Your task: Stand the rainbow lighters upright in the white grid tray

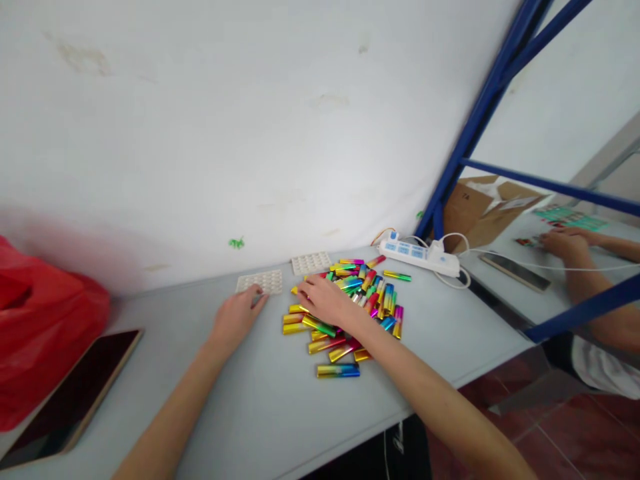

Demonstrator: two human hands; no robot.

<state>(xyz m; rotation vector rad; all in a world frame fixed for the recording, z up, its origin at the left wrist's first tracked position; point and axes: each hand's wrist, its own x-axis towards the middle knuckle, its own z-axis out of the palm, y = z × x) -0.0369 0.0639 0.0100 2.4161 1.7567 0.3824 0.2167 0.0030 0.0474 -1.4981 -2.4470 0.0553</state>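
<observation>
Thumb and forefinger slightly apart, left hand [237, 315] is resting at the left tray's [273, 282] edge; firm hold, can't tell. Right hand [327, 301] is half curling over the pile's left side; can't tell if holding anything. Tubes [371, 302] are lying heaped on the table [280, 407], looking light, stiff, slick, probably rolling easily; mid-barrel is seeming the best hold. Tray is looking thin, light; edges are suiting a pinch.

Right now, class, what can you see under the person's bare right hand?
Shiny, multicoloured, metallic-looking tubes lie heaped around the bare right hand. Whatever is directly beneath it is covered, so its colours and number cannot be seen.
</observation>
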